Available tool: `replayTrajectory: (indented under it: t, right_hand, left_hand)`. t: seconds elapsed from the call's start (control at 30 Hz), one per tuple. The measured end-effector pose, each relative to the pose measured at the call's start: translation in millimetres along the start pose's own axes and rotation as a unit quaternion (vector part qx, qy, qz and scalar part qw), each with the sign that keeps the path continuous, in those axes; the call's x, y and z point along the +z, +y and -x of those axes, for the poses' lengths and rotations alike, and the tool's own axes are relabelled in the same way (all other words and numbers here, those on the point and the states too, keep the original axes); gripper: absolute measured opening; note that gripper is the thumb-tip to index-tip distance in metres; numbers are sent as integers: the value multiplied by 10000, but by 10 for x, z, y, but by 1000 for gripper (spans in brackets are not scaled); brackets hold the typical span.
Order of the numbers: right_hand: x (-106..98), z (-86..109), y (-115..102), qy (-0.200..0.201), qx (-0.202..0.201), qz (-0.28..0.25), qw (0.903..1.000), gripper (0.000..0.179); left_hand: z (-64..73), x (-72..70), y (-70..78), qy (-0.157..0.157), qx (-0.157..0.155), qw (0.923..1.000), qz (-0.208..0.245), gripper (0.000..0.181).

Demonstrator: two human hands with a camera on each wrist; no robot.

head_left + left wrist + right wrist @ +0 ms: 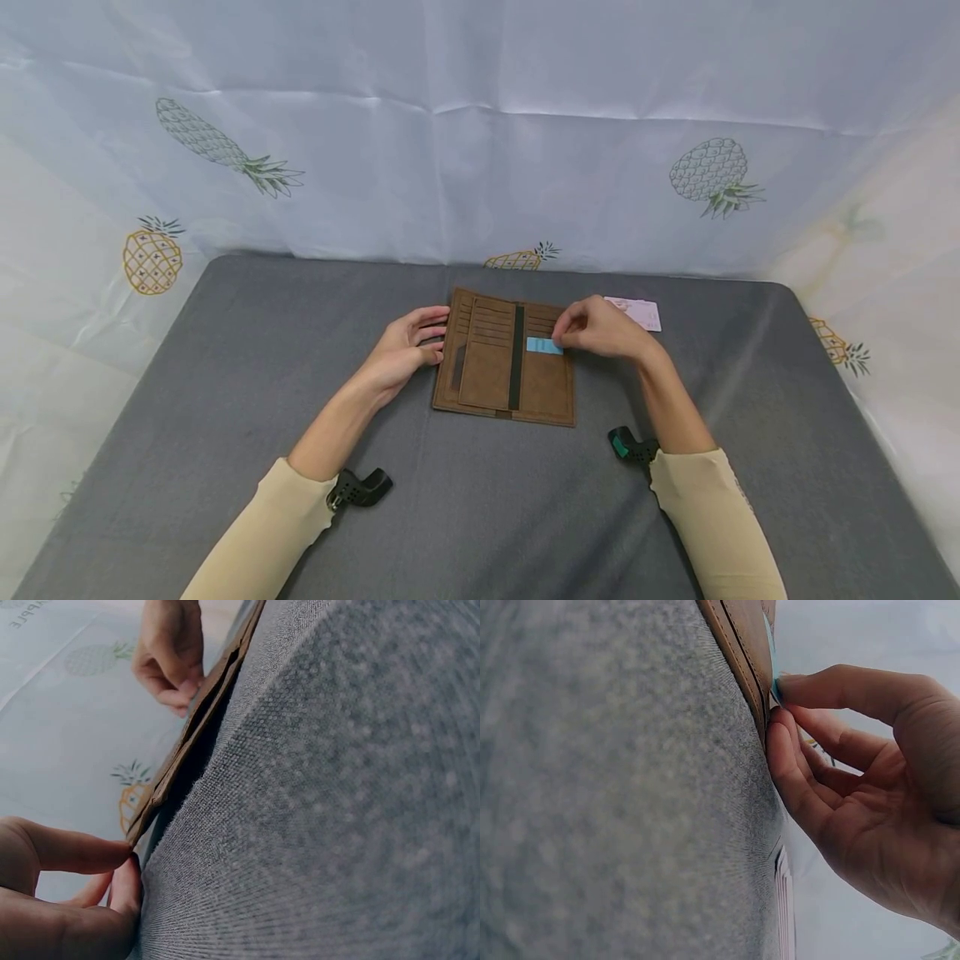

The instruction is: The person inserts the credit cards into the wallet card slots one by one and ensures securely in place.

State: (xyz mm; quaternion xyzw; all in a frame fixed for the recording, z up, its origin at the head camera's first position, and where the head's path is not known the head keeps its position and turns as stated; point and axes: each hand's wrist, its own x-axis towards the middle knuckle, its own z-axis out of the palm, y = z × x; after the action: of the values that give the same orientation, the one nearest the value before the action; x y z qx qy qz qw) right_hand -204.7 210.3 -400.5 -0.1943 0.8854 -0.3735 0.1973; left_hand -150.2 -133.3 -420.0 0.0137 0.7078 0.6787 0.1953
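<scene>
From the head view, a brown wallet (487,367) lies open on the grey table (450,517), between the two hands. The left hand (405,350) is at its left edge; the right hand (603,329) pinches a blue card (542,345) over the right half. Pinkish slips (637,314) lie beyond that hand. From the left wrist, thumb and fingers grip the wallet's edge. From the right wrist, bent fingers and thumb hold the card's edge.

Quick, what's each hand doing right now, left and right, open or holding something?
Left hand: closed, holding the brown wallet by its edge.
Right hand: closed, pinching the light blue card.
</scene>
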Motion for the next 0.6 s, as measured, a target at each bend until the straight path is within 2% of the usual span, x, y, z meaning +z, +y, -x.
replayTrajectory:
  t: [0.47,0.6]
  right_hand:
    - [-19,4,17,-3,-220,67,9997,15]
    - [-89,41,26,218,-321,1,9992,17]
  left_hand:
    - [5,-9,-25,-17,32,10000,64,78]
    - [4,-6,-11,-16,44,10000,33,77]
